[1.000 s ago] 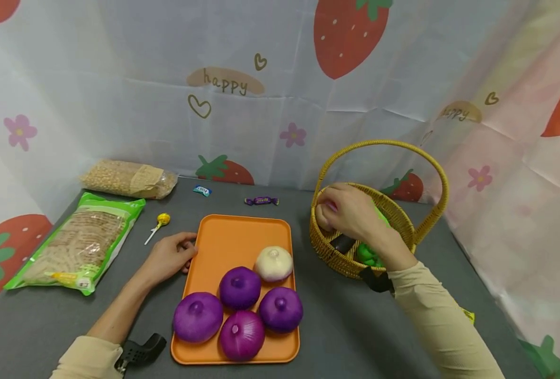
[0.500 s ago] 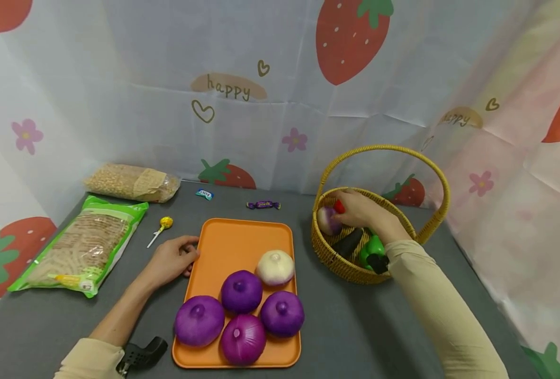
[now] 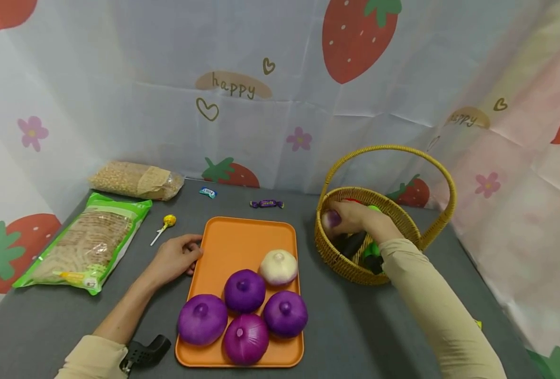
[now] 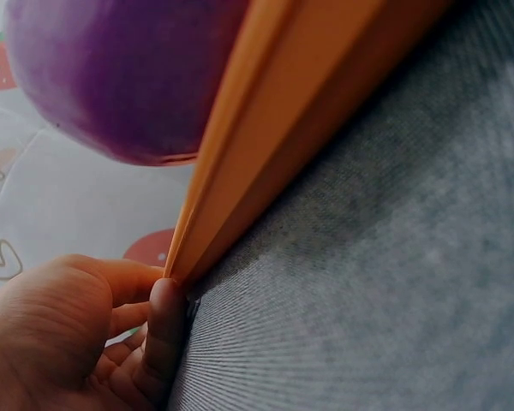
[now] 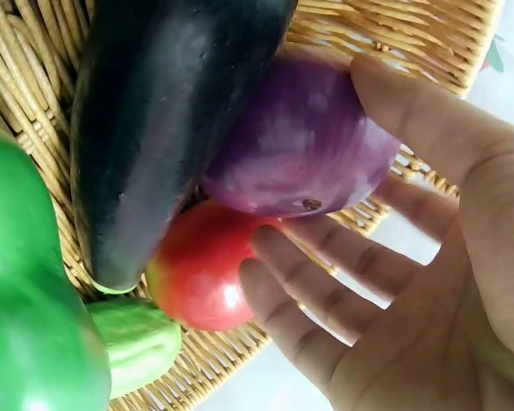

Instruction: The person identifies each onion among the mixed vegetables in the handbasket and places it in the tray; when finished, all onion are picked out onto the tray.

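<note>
My left hand (image 3: 176, 259) pinches the left edge of the orange tray (image 3: 228, 237), thumb and forefinger at its rim in the left wrist view. Several purple onions (image 3: 245, 290) and a whitish onion (image 3: 279, 267) sit toward the tray's near end. Inside the wicker basket (image 3: 346, 271), my right hand (image 3: 351, 218) grips a purple-and-white onion (image 5: 300, 137). Its thumb lies on one side and its fingers reach round the other. Beside that onion are a dark eggplant (image 5: 163, 128) and a red tomato (image 5: 210, 265), which two fingertips overlap in the right wrist view.
The basket also holds a green pepper (image 5: 34, 291) and a light green vegetable (image 5: 141, 342), its tall handle arching above. Two filled bags (image 3: 88, 239), a yellow lollipop (image 3: 168, 221), a blue-wrapped candy (image 3: 208, 192) and a purple-wrapped candy (image 3: 267, 203) lie on the grey table.
My right hand was over the basket's left side, then lay right of the onion with its fingers near the tomato. Now it has closed round the onion. My left hand stays at the tray.
</note>
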`<state>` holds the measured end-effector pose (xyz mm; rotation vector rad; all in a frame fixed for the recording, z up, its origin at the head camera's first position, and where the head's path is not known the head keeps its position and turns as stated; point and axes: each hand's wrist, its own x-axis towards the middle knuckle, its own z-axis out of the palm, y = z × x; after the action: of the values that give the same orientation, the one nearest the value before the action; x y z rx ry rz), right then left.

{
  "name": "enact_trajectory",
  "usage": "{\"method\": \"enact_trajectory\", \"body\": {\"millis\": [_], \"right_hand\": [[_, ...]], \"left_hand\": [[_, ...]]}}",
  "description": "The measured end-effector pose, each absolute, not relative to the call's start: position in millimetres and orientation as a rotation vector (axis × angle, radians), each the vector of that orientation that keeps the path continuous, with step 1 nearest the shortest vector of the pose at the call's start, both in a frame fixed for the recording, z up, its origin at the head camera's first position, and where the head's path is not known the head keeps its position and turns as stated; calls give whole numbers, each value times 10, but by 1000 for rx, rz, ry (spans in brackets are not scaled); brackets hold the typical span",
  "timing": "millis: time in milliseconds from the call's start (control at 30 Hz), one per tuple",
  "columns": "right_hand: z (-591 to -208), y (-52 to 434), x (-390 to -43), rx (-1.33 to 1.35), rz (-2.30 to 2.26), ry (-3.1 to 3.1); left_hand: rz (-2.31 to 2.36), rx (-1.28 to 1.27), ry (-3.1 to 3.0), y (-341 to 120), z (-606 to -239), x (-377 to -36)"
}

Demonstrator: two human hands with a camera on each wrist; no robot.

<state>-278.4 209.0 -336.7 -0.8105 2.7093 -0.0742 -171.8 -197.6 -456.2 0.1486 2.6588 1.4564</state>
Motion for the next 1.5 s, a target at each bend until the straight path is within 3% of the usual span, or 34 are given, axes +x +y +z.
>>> {"method": "enact_trajectory", "body": {"millis": [633, 1033, 1500], "right_hand": [[-3179, 2209, -2586, -652, -167, 2830], [-2946, 2110, -2162, -841, -379, 3007], [-3062, 1416, -1953, -1144, -372, 3028]], "left_hand": [[1476, 173, 2635, -1968, -4515, -1690], [1465, 174, 2641, -1969, -4477, -1717], [1437, 166, 2664, -1972, -4519, -1708]]}}
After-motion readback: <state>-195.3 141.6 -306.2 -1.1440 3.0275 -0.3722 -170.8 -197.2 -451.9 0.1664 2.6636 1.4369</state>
